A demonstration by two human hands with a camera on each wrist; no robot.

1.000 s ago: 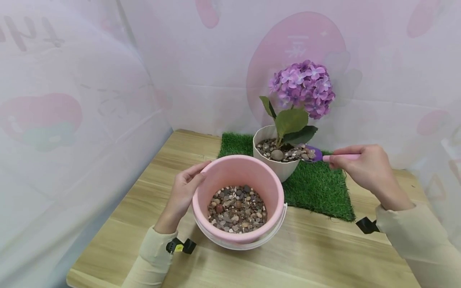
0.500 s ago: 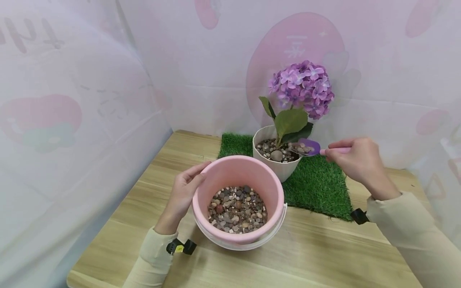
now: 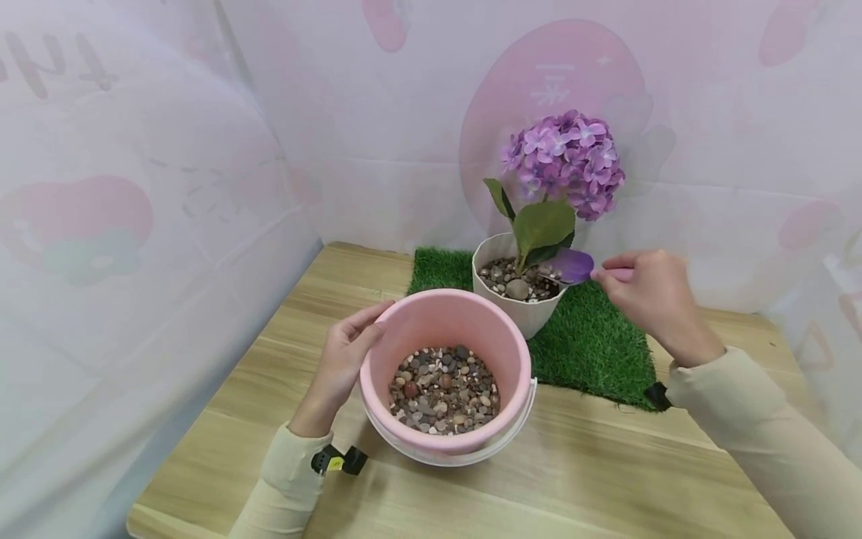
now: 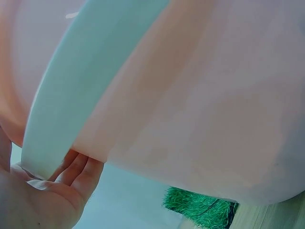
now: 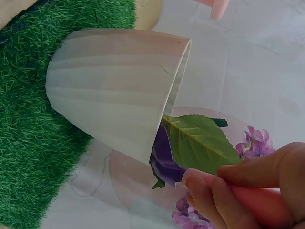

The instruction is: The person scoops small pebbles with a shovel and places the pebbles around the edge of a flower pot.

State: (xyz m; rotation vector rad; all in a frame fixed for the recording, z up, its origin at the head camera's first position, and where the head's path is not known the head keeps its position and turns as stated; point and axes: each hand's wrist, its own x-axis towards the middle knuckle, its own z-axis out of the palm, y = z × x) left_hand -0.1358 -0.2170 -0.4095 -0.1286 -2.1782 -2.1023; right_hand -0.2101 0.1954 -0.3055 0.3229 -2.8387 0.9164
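Note:
My left hand (image 3: 340, 363) grips the left rim of a pink bucket (image 3: 438, 322), and the left wrist view shows the fingers against its outer wall. Pebbles (image 3: 444, 389) cover the bucket's bottom. By its pink handle, my right hand (image 3: 656, 299) holds a small trowel (image 3: 571, 266) with a purple blade. The blade is tilted over the right side of a white flowerpot (image 3: 532, 318); in the right wrist view the trowel (image 5: 166, 160) dips past the rim. Pebbles and one larger round stone lie in the pot around the stem of a purple hydrangea (image 3: 566, 165).
Under the pot lies a green artificial grass mat (image 3: 599, 359) on a wooden table (image 3: 592, 464). The bucket's white handle (image 3: 521, 419) hangs down at its front right. A printed white and pink cloth (image 3: 377, 97) stands behind and to the left.
My right hand has moved left and slightly up, tipping the trowel over the pot. Pebbles seen earlier on the blade have mostly slid off. My left hand and the bucket stay put.

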